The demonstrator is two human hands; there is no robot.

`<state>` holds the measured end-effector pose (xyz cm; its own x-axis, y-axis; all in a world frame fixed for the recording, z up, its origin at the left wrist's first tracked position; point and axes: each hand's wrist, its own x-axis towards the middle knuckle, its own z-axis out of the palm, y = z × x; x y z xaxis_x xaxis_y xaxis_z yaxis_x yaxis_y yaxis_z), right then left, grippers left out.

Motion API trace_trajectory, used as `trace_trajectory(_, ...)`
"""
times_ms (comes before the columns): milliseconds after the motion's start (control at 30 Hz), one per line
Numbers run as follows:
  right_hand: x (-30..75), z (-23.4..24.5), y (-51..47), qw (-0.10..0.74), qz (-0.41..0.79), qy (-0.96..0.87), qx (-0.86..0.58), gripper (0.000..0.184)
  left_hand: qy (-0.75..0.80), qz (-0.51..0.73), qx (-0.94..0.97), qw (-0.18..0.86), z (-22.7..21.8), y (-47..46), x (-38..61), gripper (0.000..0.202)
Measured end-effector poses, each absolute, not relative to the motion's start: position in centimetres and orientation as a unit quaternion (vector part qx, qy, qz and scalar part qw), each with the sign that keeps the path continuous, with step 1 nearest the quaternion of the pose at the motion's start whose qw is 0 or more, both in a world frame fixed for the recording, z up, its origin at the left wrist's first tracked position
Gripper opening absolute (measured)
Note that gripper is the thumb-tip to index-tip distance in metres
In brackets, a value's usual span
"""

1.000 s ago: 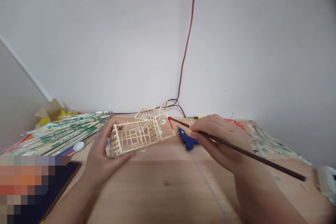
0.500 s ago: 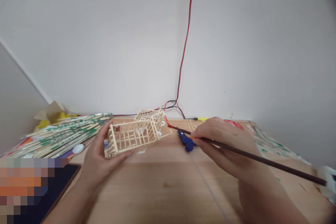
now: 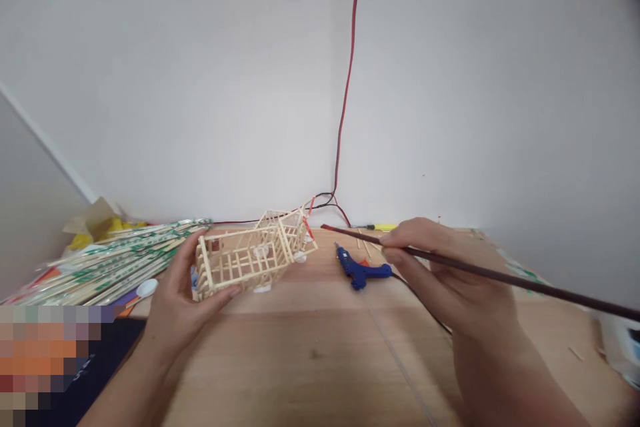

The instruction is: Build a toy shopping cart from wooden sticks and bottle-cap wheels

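Note:
My left hand grips the near left end of a small wooden stick model, thumb below and fingers behind its frame. The model is an open lattice of pale sticks, tilted above the table, with red paint on a few sticks at its far right end. Between the thumb and fingers of my right hand is a thin dark paintbrush. Its red tip points left, a short way right of the model and apart from it. A blue glue gun lies on the table below the brush.
Plastic-wrapped bundles of sticks and a white spoon lie at the left. A yellow-handled tool and loose sticks are by the wall. A red-black cable runs down the wall. A white container stands at the right edge.
The brush tip has come away from the red-painted stick, as my right hand moved right. The model has shifted slightly left in my left hand, and more of the glue gun shows.

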<state>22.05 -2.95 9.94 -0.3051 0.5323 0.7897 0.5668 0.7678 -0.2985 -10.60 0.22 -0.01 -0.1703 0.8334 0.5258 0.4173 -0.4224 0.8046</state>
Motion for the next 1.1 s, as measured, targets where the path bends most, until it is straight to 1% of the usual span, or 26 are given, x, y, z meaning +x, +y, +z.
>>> trace_trajectory(100,22.2,9.5,-2.8,0.519,0.01,-0.774,-0.361,0.009,0.488,0.576,0.622,0.207,0.1,0.4,-10.9,0.094)
trace_trajectory(233,21.9,9.1,-2.4,0.55,0.071,-0.745,-0.371,0.006,0.477,0.586,0.62,0.211,0.0,0.5,-11.1,0.092)
trace_trajectory(633,21.7,8.4,-0.6,0.592,0.218,-0.683,-0.369,0.022,0.445,0.58,0.625,0.275,0.2,0.2,-11.1,0.091)
trace_trajectory(900,21.6,8.1,0.0,0.582,0.258,-0.675,-0.372,0.025,0.446,0.56,0.627,0.307,0.9,-0.3,-10.6,0.089)
trace_trajectory(1100,21.8,8.4,0.0,0.571,0.241,-0.68,-0.392,0.025,0.437,0.56,0.633,0.308,0.8,-0.3,-10.6,0.088)
